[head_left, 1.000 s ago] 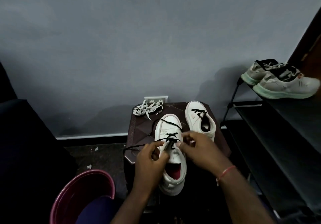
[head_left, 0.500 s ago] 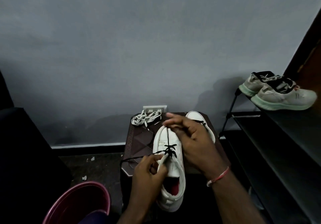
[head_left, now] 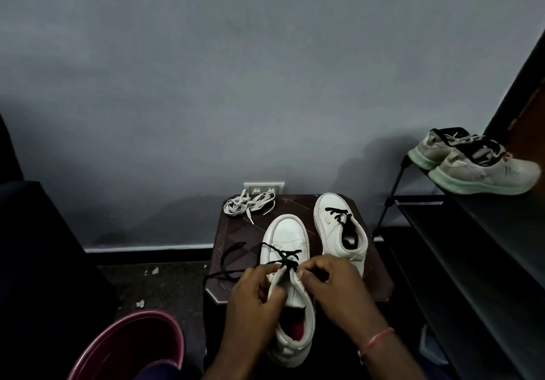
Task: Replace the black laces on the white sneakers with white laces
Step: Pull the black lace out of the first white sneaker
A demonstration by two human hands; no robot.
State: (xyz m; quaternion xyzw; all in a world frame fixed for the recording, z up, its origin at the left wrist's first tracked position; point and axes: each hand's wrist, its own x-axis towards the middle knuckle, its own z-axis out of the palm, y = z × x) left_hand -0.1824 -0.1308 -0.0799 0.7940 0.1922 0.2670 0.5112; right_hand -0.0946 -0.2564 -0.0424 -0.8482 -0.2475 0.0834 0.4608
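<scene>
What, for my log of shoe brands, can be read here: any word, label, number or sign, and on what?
No text is legible.
Pinkish mark on the far white sneaker: too blurred to read.
Dark marks on the grey running shoe: too small to read.

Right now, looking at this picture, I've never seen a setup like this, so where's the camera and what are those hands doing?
No machine here: a person wears a camera on the head, so this one view looks forward and down at their own hands. A small dark table holds two white sneakers and a bundle of white laces. The left hand grips the near sneaker by its lacing edge; the right hand pinches its black lace, whose loose end trails off to the left. The far sneaker has black lacing too. To the right a rack carries grey sneakers; a maroon bucket sits lower left.
</scene>
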